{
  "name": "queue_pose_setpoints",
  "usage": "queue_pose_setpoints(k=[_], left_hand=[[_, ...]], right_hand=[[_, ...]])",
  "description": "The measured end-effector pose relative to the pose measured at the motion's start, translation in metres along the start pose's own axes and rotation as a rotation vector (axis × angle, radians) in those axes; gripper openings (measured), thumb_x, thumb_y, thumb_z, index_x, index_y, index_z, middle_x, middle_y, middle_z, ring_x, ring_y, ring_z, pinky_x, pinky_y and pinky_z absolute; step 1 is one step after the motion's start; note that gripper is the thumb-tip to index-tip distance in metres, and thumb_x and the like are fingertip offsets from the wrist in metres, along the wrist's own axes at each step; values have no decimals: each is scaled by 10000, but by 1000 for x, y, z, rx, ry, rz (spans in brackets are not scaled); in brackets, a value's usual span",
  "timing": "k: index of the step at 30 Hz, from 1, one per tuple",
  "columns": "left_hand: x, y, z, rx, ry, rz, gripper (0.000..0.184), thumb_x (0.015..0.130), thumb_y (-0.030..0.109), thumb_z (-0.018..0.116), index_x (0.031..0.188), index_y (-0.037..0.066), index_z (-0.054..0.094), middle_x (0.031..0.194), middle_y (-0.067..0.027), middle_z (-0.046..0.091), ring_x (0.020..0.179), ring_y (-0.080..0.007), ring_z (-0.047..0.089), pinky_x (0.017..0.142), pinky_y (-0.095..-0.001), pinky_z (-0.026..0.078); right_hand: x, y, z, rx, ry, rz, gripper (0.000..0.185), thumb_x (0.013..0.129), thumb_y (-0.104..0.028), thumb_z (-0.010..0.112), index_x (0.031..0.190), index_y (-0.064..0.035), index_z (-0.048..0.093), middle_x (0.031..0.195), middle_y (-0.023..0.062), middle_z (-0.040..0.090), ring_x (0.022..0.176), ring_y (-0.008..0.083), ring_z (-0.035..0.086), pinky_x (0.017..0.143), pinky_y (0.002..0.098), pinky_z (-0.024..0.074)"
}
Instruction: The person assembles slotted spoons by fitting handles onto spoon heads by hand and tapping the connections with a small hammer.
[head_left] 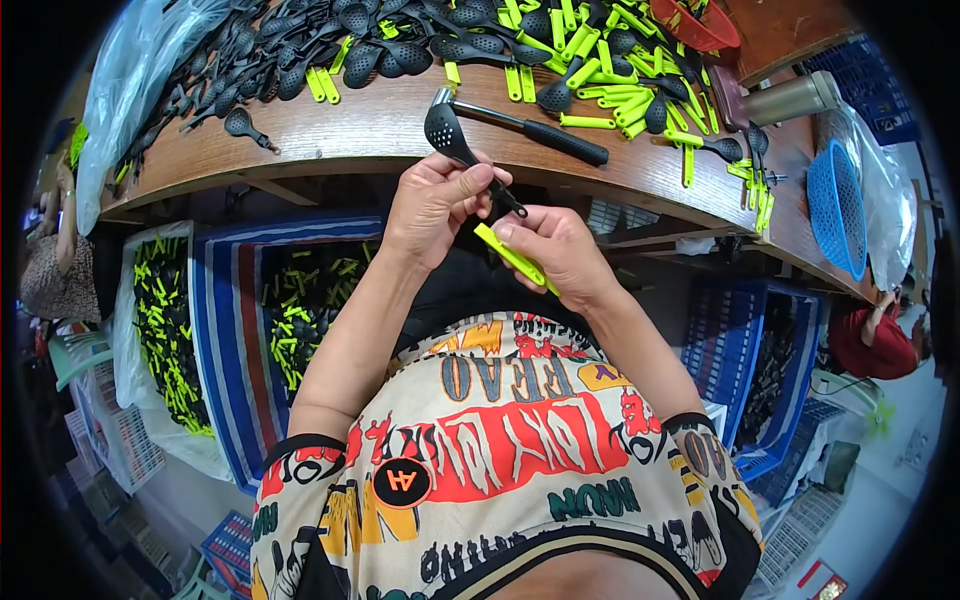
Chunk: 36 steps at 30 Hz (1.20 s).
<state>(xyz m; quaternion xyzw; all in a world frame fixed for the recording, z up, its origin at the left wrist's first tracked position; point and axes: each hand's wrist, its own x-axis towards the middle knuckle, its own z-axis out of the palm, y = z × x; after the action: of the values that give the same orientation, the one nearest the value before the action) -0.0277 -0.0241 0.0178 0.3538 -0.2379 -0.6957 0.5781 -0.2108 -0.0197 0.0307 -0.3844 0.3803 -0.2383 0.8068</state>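
Observation:
My left hand (437,205) is closed around a black slotted spoon head (447,132), its perforated bowl pointing up and away from me. The spoon's short black stem end sticks out toward my right hand (555,250). Between the right thumb and fingers is a lime-green handle (512,256). The handle lies just below the stem end, and the two parts look separate. On the table beyond my hands rests a hammer (530,127) with a black grip, its metal head close to the spoon bowl in view.
Black spoon heads (270,45) and lime-green handles (625,100) are piled on the wooden table (330,130). A blue basket (838,210), a metal flask (795,100) and a red basket (700,25) sit at right. Crates (235,340) stand below. Other people are at both sides.

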Motion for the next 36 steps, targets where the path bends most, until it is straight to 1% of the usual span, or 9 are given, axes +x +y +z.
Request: queue_pose_setpoints(k=[5, 6, 8, 13, 16, 19, 29, 32, 36], left_hand=[[7, -1, -16, -148, 116, 51, 111, 917, 117, 635, 973, 21, 634, 936, -105, 687, 774, -165, 669, 705, -295, 587], [6, 1, -15, -140, 179, 60, 119, 922, 131, 632, 978, 25, 633, 935, -92, 683, 781, -164, 666, 692, -285, 585], [8, 1, -14, -140, 204, 65, 122, 924, 143, 631, 977, 32, 637, 949, -91, 683, 782, -165, 664, 706, -293, 589], [9, -5, -10, -145, 178, -20, 138, 929, 155, 620, 988, 31, 633, 982, -122, 684, 810, -197, 674, 720, -316, 592], [6, -3, -8, -82, 184, -49, 150, 932, 155, 614, 975, 11, 623, 978, -137, 687, 773, -206, 681, 702, -330, 601], [9, -1, 1, -4, 176, -68, 159, 925, 140, 624, 1000, 0, 623, 969, -132, 685, 761, -192, 682, 668, -312, 604], [16, -11, 19, 268, 61, -7, 159, 884, 147, 695, 824, 1, 675, 767, -47, 663, 597, -81, 593, 541, -230, 548], [16, -12, 19, 296, 81, 48, 180, 878, 137, 702, 759, 8, 662, 704, -23, 641, 570, -52, 558, 510, -206, 507], [16, -20, 14, 663, 130, 279, 173, 872, 107, 689, 768, -23, 642, 680, -33, 650, 590, -53, 572, 522, -207, 451]], right_hand=[[24, -17, -24, -618, 363, -574, 141, 942, -159, 598, 903, -36, 657, 676, -44, 582, 518, -3, 469, 456, 173, 347], [29, -33, -30, -729, 454, -551, 168, 896, -123, 606, 872, 37, 652, 704, 80, 668, 665, 126, 635, 619, 290, 490], [48, -54, -42, -1199, 599, -777, 170, 888, -136, 623, 875, 29, 659, 782, 146, 689, 706, 247, 678, 652, 331, 506], [82, -73, -50, -1450, 638, -904, 183, 877, -198, 631, 978, -60, 697, 921, 144, 699, 840, 338, 662, 720, 373, 516], [77, -72, -52, -1120, 602, -992, 256, 900, -139, 592, 1111, -17, 671, 974, 127, 713, 806, 219, 681, 700, 313, 514], [50, -61, -38, -409, 174, -576, 421, 950, -50, 480, 1368, -6, 466, 1043, 100, 666, 699, 67, 584, 527, 191, 462], [25, -37, -19, -294, 93, -449, 647, 935, 13, 472, 1510, -66, 186, 1146, 140, 621, 569, 85, 578, 429, 174, 448], [25, -34, -15, -273, 82, -433, 649, 932, 10, 485, 1507, -66, 195, 1131, 143, 614, 583, 107, 604, 429, 188, 455], [26, -23, -16, -346, 256, -445, 174, 913, -58, 607, 1063, 27, 590, 888, 76, 665, 587, 66, 600, 428, 186, 431]])
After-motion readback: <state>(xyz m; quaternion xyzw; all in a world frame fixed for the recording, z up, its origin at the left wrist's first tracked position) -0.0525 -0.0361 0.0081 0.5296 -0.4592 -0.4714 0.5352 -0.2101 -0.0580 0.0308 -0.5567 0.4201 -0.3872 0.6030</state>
